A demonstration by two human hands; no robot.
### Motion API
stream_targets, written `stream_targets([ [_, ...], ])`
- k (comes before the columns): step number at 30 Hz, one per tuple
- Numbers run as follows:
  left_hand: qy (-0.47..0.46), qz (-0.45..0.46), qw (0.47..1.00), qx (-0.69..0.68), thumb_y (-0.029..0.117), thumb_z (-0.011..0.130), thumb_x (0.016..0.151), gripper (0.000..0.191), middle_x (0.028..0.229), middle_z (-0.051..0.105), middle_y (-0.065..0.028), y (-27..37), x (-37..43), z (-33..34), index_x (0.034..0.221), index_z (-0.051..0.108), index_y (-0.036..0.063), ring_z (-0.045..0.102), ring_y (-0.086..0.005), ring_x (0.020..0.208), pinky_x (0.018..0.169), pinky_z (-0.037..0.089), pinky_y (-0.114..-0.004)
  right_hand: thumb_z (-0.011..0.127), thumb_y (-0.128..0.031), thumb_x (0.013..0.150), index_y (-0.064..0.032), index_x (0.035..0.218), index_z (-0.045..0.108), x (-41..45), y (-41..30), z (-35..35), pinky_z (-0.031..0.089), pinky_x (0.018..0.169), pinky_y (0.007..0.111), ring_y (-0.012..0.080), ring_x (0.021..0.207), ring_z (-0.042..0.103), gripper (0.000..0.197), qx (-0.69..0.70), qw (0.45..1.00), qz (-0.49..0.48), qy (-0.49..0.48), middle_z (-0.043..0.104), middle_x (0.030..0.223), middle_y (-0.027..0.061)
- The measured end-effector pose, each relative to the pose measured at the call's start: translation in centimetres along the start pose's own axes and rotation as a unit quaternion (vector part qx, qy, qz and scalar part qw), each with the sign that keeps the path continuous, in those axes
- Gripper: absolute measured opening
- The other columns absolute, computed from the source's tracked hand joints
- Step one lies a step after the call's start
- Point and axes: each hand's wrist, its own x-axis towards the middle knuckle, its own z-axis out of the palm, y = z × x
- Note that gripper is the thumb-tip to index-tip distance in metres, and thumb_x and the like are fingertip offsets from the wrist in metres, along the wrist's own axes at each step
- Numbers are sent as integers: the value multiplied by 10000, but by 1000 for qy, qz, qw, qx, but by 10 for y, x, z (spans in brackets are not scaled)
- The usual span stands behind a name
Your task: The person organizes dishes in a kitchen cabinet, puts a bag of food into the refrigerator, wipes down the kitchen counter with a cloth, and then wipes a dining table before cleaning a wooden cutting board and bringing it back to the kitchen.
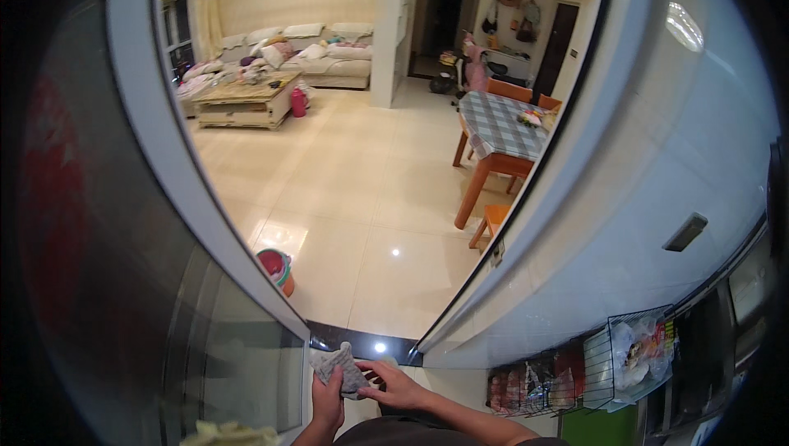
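A crumpled grey cloth (345, 372) is held in front of my body, above the sliding door's threshold. My left hand (327, 398) grips its lower left part, with the thumb lying on top of the fabric. At the cloth's right edge is my right hand (397, 387), its fingers curved and its thumb by the lower corner. Whether those fingertips pinch the fabric cannot be made out. The dark stone threshold (363, 342) runs across the floor just beyond both hands.
A glass door panel (246, 347) stands at left, a tiled wall (592, 261) at right. Wire baskets (607, 359) hold bagged items at lower right. Past the doorway are a bucket (274, 267), a dining table (499, 122), a coffee table (246, 91) and a sofa (333, 70).
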Motion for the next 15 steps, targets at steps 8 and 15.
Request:
stream_targets([
  [8, -16, -61, 998, -22, 336, 441, 951, 337, 942, 566, -28, 31, 163, 35, 1083, 518, 36, 555, -148, 824, 731, 450, -322, 657, -339, 799, 14, 1291, 330, 186, 16, -74, 350, 992, 370, 333, 1164, 449, 689, -104, 994, -41, 3, 437, 1241, 230],
  [15, -87, -48, 995, -2, 341, 427, 954, 423, 1201, 499, -75, 84, 309, 103, 1267, 396, 58, 498, -188, 1079, 910, 399, -348, 689, -312, 769, 20, 1301, 314, 324, 1, -178, 351, 988, 357, 320, 1166, 444, 730, -33, 994, -100, 21, 428, 1248, 228],
])
